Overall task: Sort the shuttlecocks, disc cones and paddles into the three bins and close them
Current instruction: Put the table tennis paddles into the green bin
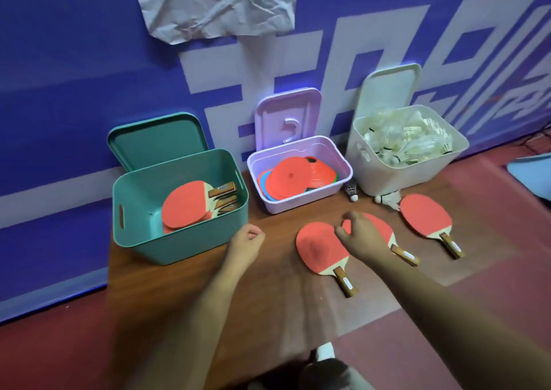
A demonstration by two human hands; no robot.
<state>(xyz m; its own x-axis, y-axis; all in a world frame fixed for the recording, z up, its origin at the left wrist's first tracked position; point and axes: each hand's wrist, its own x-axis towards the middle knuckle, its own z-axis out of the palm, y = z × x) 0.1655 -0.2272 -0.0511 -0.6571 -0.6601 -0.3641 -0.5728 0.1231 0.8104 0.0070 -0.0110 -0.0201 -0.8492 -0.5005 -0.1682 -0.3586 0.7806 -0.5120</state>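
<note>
The purple bin [299,178] stands at the middle of the row on the wooden table [268,285] and serves as the reference. It holds a stack of disc cones [293,178], mostly orange with blue edges showing at the stack's left. Its purple lid [287,115] stands upright behind it, leaning on the blue wall [74,76].

Left of the purple bin stands the green bin [179,210], containing a stack of red paddles [186,207] with wooden handles pointing right. Its green lid [158,140] leans on the wall behind it.

Right of the purple bin stands the white bin [405,154], filled with shuttlecocks [408,142]. Its white lid [387,91] leans on the wall behind it.

Two loose shuttlecocks remain on the table: one [352,191] just beside the purple bin's right front corner, one [389,201] at the foot of the white bin.

Three paddles lie flat on the table in front of the purple bin and to its right: a near paddle [320,248], a middle paddle [387,234] and a far-right paddle [426,215]. All handles point toward the person.

The left hand [246,242] hovers in front of the green bin, fingers curled into a loose fist, holding nothing. The right hand [359,231] is above the middle paddle, fingers curled and pinched together; whether it touches the paddle cannot be determined.
</note>
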